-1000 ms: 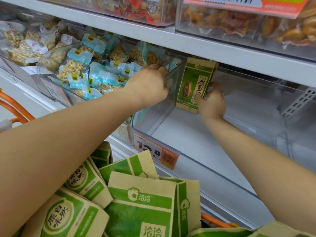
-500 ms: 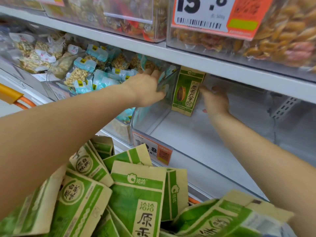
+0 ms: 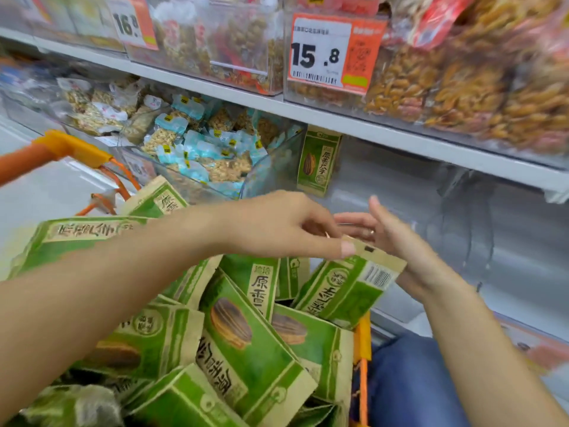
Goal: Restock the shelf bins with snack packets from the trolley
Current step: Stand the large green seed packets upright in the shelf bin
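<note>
With the left hand [image 3: 277, 229] pinching the top edge of a green packet [image 3: 348, 288] above the trolley [image 3: 363, 334] and the right hand [image 3: 391, 241] spread behind it, lift it upright beside the packet standing in the clear bin [image 3: 320, 161].

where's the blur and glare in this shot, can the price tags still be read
Head view: the 15.8 price tag reads clearly; the left arm and the trolley packets near it are smeared; the clear bin is hazy with soft reflections; wide-angle bending tilts the shelf edge.
</note>
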